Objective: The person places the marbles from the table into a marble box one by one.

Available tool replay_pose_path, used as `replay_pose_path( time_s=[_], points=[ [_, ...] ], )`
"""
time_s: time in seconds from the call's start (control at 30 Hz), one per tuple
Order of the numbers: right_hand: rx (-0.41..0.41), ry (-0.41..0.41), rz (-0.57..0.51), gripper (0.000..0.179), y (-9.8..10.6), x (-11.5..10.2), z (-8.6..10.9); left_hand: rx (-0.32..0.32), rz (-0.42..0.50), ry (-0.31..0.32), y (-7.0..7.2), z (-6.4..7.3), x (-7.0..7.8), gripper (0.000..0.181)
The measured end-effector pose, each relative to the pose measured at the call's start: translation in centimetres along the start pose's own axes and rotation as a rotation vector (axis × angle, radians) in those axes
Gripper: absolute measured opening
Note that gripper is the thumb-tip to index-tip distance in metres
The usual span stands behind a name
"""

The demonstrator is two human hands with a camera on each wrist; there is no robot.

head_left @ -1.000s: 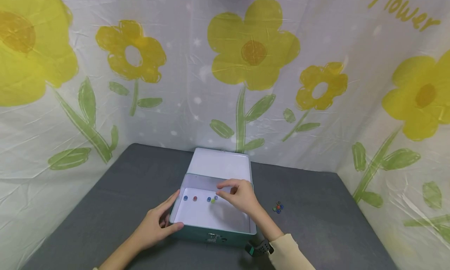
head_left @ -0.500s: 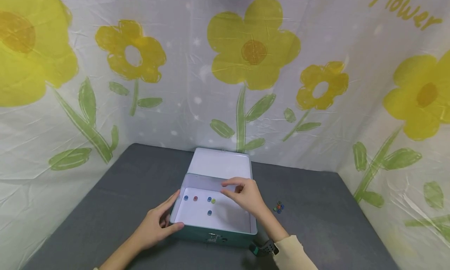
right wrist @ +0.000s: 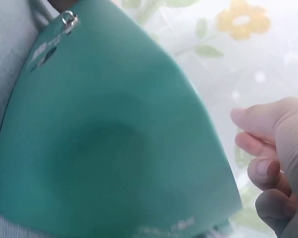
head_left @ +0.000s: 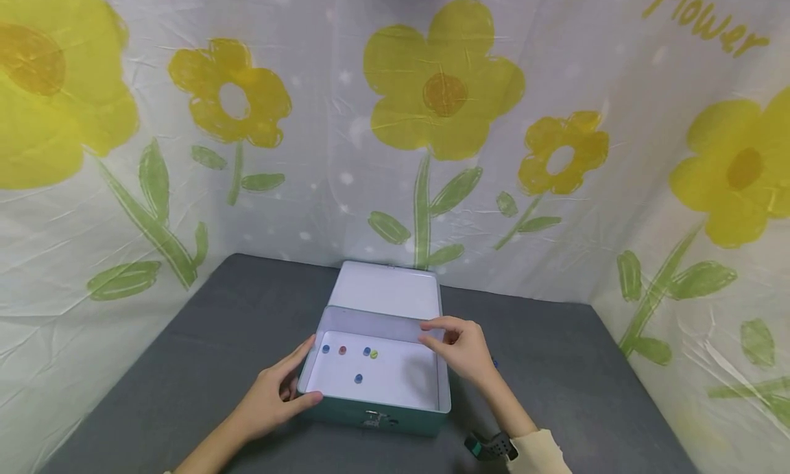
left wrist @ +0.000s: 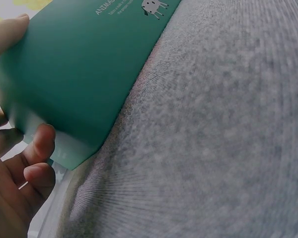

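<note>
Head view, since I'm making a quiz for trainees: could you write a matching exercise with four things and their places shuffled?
Things
1. Left hand
2. Right hand
3. Red piece
4. Lid

Places
A. Inside the box, between two blue pieces
B. Behind the box, white inside showing
C. On the box's left edge
D. At the box's right edge

Pairs: 1-C; 2-D; 3-A; 4-B

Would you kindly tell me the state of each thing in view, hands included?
Green box: open, standing on the table.
Lid: folded back, inner side showing.
Small pieces: five lying inside the box.
Blue piece outside the box: partly hidden.
Left hand: gripping the box.
Right hand: apparently holding nothing.
</note>
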State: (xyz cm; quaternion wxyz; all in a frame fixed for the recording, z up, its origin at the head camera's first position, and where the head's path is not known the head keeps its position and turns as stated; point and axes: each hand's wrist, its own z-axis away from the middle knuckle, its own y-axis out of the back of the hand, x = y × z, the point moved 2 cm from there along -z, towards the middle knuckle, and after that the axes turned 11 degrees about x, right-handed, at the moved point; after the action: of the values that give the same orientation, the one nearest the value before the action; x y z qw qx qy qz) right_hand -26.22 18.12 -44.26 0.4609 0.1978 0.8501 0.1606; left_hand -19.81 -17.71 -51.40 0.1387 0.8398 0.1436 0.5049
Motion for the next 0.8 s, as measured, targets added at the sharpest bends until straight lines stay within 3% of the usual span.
replay_pose_path(
  time_s=[0.4, 0.8],
  points=[
    [0.102, -0.055, 0.024, 0.019, 4.9, 2.8, 1.6, -0.004, 0.012, 0.002, -0.1, 0.3, 0.0, 0.088],
    [0.213, -0.119, 0.139, 0.021, 9.4, 4.9, 3.0, 0.004, -0.009, 0.014, 0.0, 0.0, -0.4, 0.087]
  ],
)
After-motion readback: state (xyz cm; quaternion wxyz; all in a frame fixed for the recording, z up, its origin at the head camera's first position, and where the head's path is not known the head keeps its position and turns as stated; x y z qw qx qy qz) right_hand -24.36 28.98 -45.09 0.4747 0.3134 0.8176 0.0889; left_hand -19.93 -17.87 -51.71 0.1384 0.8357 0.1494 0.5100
